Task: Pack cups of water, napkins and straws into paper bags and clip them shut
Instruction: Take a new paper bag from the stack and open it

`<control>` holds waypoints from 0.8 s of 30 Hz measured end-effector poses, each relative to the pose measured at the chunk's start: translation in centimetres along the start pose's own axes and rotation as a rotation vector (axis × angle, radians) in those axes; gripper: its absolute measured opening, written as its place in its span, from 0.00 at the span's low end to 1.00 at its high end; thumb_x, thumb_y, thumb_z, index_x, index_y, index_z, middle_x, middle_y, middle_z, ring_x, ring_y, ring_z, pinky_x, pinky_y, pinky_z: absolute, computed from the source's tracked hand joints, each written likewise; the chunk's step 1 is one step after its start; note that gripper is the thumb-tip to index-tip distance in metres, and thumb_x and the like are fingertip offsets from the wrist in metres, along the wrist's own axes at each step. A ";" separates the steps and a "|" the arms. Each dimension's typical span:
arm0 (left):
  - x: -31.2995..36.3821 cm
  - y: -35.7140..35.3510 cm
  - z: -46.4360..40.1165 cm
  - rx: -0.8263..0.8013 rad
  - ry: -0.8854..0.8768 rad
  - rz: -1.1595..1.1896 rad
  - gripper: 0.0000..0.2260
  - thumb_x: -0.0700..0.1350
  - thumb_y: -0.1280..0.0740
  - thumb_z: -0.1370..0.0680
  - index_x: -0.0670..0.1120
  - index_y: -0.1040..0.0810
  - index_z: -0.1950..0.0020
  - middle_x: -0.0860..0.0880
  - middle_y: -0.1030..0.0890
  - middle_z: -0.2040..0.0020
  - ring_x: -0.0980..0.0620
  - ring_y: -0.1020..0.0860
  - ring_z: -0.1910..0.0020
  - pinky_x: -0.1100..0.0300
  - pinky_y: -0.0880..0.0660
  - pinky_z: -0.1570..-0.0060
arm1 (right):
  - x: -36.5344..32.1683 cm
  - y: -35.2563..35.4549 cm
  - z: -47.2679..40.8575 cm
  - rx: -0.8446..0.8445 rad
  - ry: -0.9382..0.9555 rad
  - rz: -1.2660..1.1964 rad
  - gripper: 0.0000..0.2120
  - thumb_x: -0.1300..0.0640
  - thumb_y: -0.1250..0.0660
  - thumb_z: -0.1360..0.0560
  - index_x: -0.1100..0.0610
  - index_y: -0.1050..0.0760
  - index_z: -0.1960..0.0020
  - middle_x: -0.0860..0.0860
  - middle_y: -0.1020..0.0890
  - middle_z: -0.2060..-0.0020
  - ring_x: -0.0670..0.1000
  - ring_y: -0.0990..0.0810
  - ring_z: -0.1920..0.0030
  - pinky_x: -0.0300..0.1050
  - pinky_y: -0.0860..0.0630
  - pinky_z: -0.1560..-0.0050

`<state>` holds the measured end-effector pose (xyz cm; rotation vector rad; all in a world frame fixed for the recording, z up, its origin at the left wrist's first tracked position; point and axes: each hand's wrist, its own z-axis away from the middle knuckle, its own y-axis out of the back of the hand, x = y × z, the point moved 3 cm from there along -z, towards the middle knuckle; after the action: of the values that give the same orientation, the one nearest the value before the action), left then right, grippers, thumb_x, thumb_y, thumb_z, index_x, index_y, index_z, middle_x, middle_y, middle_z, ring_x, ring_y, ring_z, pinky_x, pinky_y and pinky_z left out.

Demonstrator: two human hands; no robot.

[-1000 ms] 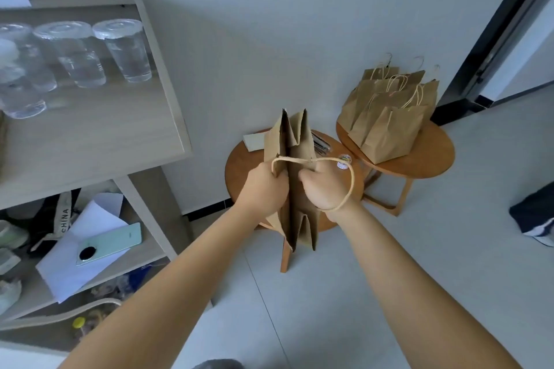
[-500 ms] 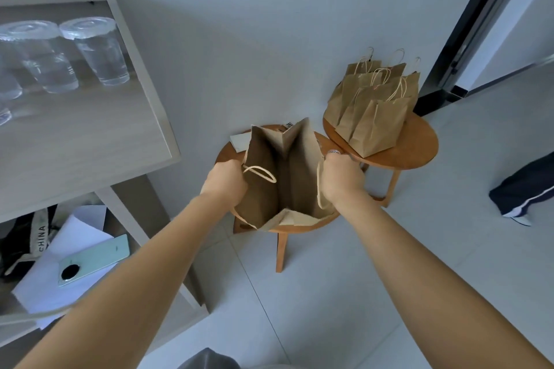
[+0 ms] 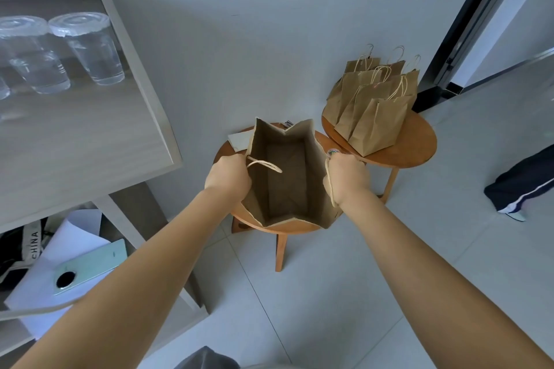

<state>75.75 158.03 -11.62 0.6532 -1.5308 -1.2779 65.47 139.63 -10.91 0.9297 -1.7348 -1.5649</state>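
A brown paper bag point(image 3: 286, 177) stands wide open and empty on a small round wooden table point(image 3: 296, 229). My left hand point(image 3: 227, 175) grips its left rim and my right hand point(image 3: 347, 178) grips its right rim, one cord handle looped by each hand. Lidded clear cups of water point(image 3: 90, 48) stand on the pale shelf top point(image 3: 84, 141) at the left. A white napkin point(image 3: 239, 139) lies on the table behind the bag. No straws show.
A second round table point(image 3: 410, 147) at the right carries several folded-top paper bags point(image 3: 374, 102). The lower shelf holds a green phone point(image 3: 90, 268) on white paper. A dark doorframe point(image 3: 467, 24) and dark clothing point(image 3: 521, 183) are at the right, on the tiled floor.
The bag was flat and pinched between both hands a second ago. My hands have pulled its sides apart, and the bag now stands spread fully open on the table.
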 end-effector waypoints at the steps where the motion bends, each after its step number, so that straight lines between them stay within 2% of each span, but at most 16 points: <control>1: -0.3 -0.1 -0.1 -0.001 -0.007 -0.019 0.09 0.37 0.39 0.21 0.41 0.23 0.43 0.46 0.24 0.59 0.51 0.25 0.66 0.60 0.24 0.63 | -0.1 -0.3 -0.1 -0.002 -0.005 0.000 0.10 0.60 0.39 0.22 0.63 0.26 0.43 0.59 0.19 0.51 0.57 0.19 0.54 0.44 0.24 0.60; 5: -1.8 -0.5 -0.7 -0.008 -0.007 -0.184 0.10 0.37 0.36 0.22 0.42 0.22 0.41 0.46 0.25 0.59 0.48 0.21 0.61 0.56 0.21 0.55 | -0.6 -1.3 -1.1 -0.044 -0.061 0.050 0.12 0.57 0.36 0.23 0.62 0.26 0.42 0.58 0.19 0.50 0.56 0.19 0.53 0.44 0.22 0.59; 8: -2.8 -1.4 -1.7 -0.040 0.000 -0.182 0.10 0.37 0.36 0.22 0.41 0.22 0.41 0.45 0.25 0.58 0.46 0.20 0.58 0.55 0.21 0.53 | -1.1 -2.5 -1.8 -0.077 -0.077 0.051 0.11 0.57 0.36 0.23 0.60 0.25 0.43 0.57 0.19 0.51 0.55 0.19 0.54 0.44 0.22 0.59; 12: -3.7 -3.2 -3.8 -0.095 0.026 -0.035 0.06 0.38 0.39 0.21 0.42 0.23 0.47 0.45 0.24 0.59 0.48 0.23 0.63 0.57 0.21 0.55 | -1.8 -4.8 -3.1 -0.109 -0.093 -0.102 0.11 0.56 0.36 0.23 0.60 0.25 0.45 0.57 0.19 0.53 0.57 0.19 0.54 0.43 0.25 0.61; 15: -4.3 -4.6 -6.1 -0.117 0.080 0.069 0.04 0.39 0.39 0.21 0.43 0.25 0.52 0.47 0.26 0.63 0.50 0.24 0.67 0.60 0.24 0.60 | -1.4 -6.6 -5.2 -0.220 -0.170 -0.254 0.12 0.55 0.38 0.23 0.61 0.26 0.44 0.56 0.21 0.54 0.57 0.20 0.52 0.43 0.26 0.58; 19: -4.7 -7.1 -9.9 -0.121 0.144 0.143 0.07 0.43 0.39 0.20 0.43 0.24 0.55 0.47 0.24 0.64 0.50 0.23 0.66 0.61 0.26 0.62 | -0.6 -9.6 -9.2 -0.380 -0.203 -0.300 0.07 0.55 0.39 0.22 0.59 0.27 0.52 0.52 0.25 0.62 0.52 0.26 0.62 0.41 0.31 0.67; 24: -3.8 -10.2 -14.5 -0.123 0.234 0.155 0.08 0.46 0.38 0.20 0.46 0.25 0.57 0.50 0.25 0.66 0.53 0.24 0.67 0.61 0.28 0.64 | 0.3 -13.0 -14.6 -0.478 -0.189 -0.342 0.07 0.56 0.40 0.22 0.57 0.28 0.56 0.52 0.24 0.64 0.50 0.25 0.65 0.40 0.32 0.69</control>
<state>88.49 152.48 -23.26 0.5716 -1.2751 -1.1267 78.50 130.56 -22.22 0.8819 -1.2624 -2.2257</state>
